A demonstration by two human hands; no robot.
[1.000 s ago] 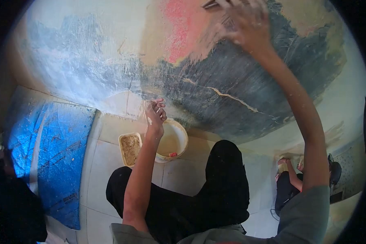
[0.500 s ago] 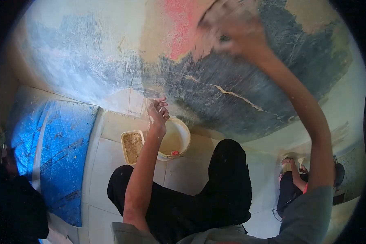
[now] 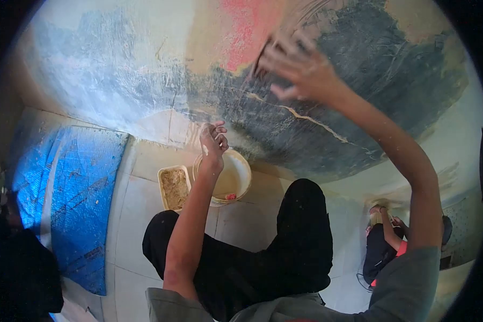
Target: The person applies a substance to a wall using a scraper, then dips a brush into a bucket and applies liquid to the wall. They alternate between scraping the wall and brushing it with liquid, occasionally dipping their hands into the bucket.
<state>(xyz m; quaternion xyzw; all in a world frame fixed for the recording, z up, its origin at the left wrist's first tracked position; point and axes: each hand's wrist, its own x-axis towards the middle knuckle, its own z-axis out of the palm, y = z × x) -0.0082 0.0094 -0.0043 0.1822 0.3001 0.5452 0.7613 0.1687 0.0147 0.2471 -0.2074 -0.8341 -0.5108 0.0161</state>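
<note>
My right hand is raised against the painted wall, its fingers spread and blurred by motion. Along the fingertips runs a thin, dark-edged flat piece, pressed to the wall; its kind is hard to make out. Fresh curved streaks mark the wall just above. My left hand hovers over the back of a white bucket, fingers loosely curled and apart, whitish smears on the skin, nothing visible in it. Beside the bucket stands a rectangular tub with a crusty brownish substance.
A small red thing sits at the bucket's near rim. To the left lies a blue foil-like mat on the tiled floor. At the right another person crouches by the wall. A pale crack crosses the dark patch.
My right hand has swept down the wall with the thin dark-edged piece, uncovering streaks above. My left hand has shifted slightly right, its fingers still curled.
</note>
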